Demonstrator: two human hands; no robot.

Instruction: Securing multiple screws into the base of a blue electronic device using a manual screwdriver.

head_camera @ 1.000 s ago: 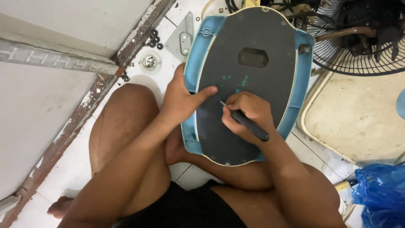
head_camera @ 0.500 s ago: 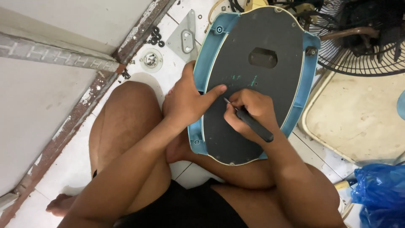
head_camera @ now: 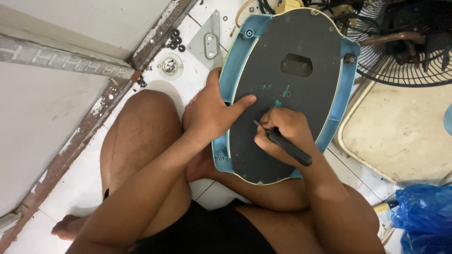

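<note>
While my left hand [head_camera: 209, 113] clamps the blue fan base [head_camera: 235, 70], right hand [head_camera: 285, 134] grips the screwdriver [head_camera: 287, 146]; looks mid-prying, next needs steady tip pressure.

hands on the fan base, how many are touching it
2: the left hand grips the blue edge of the fan base, forefinger on the dark plate; the right hand, holding a black tool, rests mid-plate.
</note>
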